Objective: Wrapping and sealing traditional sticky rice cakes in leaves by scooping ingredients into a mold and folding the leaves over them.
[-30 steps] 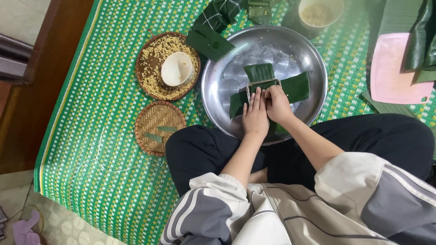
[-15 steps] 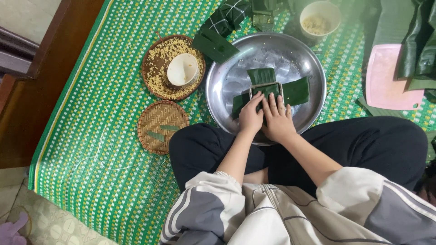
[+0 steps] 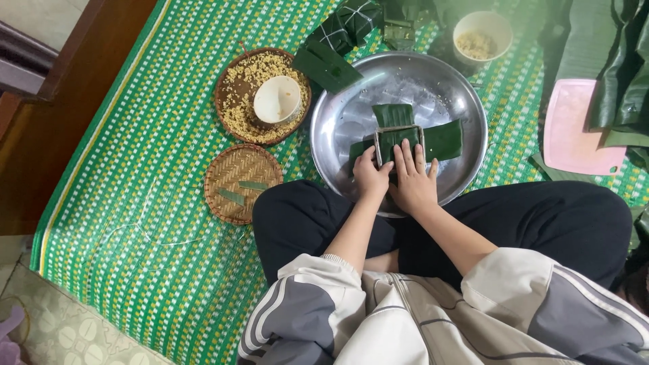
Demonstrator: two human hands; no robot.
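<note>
A: What are the hands on?

B: A square mould lined with green leaves, sitting in the steel tray. The left hand curls its fingers against the mould's near left corner. The right hand lies flat, fingers spread a little, pressing the leaf folded over the near side. Neither hand lifts anything; both press and steady.

A: How does the mould look?

B: A thin pale frame, square, with dark glossy leaf inside. Leaf flaps stick out past it: one beyond the fingertips, one off to the right of the right hand, a smaller one under the left hand.

A: What lies around?

B: Past the left hand, further left, a flat basket of yellowish crumbly grains with a white cup set in it. Nearer the person on that side, a smaller woven basket holding a few leaf strips. Beyond the tray, tied leaf parcels and a white bowl with pale filling. Right of the right hand, off the tray, a pink board. All of it rests on a green woven mat.

A: Anything unclear?

B: What is inside the mould I cannot tell; the leaf covers it. The palms hide its near edge. The dark leaf pile at far right is cut off by the frame.
</note>
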